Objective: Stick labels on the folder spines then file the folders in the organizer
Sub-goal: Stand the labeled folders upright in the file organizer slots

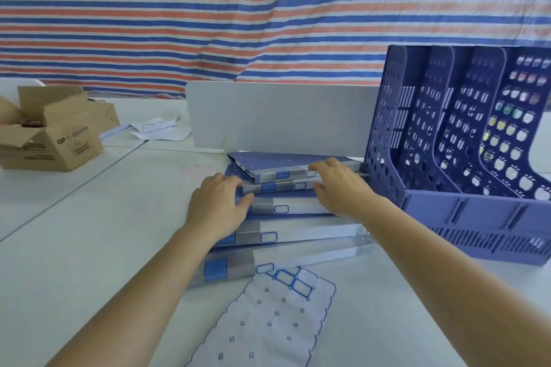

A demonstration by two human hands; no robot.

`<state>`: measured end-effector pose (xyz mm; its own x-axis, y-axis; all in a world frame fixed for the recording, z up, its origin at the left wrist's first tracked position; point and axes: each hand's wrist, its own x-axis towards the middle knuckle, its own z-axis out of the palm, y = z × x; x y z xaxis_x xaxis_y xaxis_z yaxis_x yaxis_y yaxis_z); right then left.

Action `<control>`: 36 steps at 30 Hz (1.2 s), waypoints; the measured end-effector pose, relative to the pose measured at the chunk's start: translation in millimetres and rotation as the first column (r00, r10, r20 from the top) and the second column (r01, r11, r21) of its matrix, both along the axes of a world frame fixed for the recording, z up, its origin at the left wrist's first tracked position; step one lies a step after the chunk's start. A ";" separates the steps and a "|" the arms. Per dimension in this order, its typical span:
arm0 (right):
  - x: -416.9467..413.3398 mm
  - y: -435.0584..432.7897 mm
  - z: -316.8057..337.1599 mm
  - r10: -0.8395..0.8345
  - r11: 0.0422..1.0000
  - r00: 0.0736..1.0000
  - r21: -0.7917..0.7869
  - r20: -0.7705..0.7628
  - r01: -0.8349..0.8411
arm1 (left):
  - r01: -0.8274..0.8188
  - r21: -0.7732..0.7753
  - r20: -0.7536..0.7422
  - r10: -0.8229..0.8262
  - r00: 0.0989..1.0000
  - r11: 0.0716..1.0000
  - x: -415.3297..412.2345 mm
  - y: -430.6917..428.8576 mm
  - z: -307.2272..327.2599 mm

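Several blue folders lie stepped on the white table, spines toward me, each spine bearing a blue-bordered label. My left hand (pixel 219 205) grips the left end of the second folder from the back (pixel 277 187), thumb on the spine of the one below. My right hand (pixel 340 185) curls over the right part of the rearmost folder (pixel 277 167) and the one under it, thumb at the spine. The nearest folder (pixel 298 256) lies flat near me. A label sheet (pixel 268 322) with a few labels left at its top lies in front of the folders. The blue organizer (pixel 465 158) stands at right.
A white upright panel (pixel 283 116) stands behind the folders. An open cardboard box (pixel 56 131) sits at the far left, with loose papers (pixel 158 128) beside it. A striped tarp hangs behind the table.
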<state>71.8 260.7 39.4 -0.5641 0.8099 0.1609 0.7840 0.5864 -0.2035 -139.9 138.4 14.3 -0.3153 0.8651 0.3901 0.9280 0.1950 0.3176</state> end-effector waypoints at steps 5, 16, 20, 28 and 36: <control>-22.9 39.1 -5.9 0.008 0.998 0.992 -0.061 0.125 -0.001 | -0.022 -0.161 0.075 0.035 0.997 0.987 -18.4 39.9 -1.7; -18.5 38.6 6.1 0.089 0.987 0.996 -0.136 0.023 -0.085 | 0.033 0.328 0.264 -0.125 0.956 0.944 -17.3 25.1 14.5; -10.8 18.2 16.5 0.120 0.990 0.992 0.074 0.044 -0.123 | 0.006 0.476 0.268 -0.152 0.951 0.879 -15.3 9.1 48.0; -3.6 -16.2 26.0 0.041 0.973 0.999 0.226 -0.005 -0.039 | -0.434 0.524 0.705 -0.088 0.704 0.733 11.0 -19.7 56.4; -17.2 -61.8 16.5 0.159 0.928 0.987 0.338 0.027 -0.159 | -0.717 0.105 0.939 -0.306 -0.157 0.689 45.5 -26.7 31.9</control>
